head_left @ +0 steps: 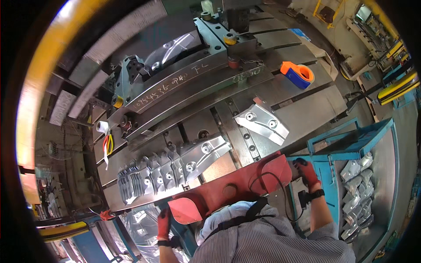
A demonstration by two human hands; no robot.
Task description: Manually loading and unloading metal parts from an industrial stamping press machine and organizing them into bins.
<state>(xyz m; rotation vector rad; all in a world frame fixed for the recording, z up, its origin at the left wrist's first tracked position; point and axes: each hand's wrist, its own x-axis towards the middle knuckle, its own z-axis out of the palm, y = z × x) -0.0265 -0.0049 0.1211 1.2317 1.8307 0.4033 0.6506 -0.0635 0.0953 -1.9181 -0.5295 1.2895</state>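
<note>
My left hand [163,224], in a red glove with dark fingertips, is beside the left red flap [185,210] of a red control console [223,186]. At the console's other end, my right hand [308,172], gloved alike, is next to the right red flap [277,173]. I cannot make out anything held in either hand; their fingers are partly hidden. Past the console, a row of shiny stamped metal parts [162,177] stands upright, leaning together on the press bed. One separate stamped part [265,122] lies to its right. Farther back, another formed sheet [171,50] rests in the press die [184,79].
An orange and blue tape dispenser [298,75] sits on the slotted bed [307,98]. A white roll [102,126] is at the left. More stamped parts [357,193] fill a blue-framed bin [390,175] at my right. Yellow-black bars [398,87] flank the press. A black cable [287,201] hangs by the console.
</note>
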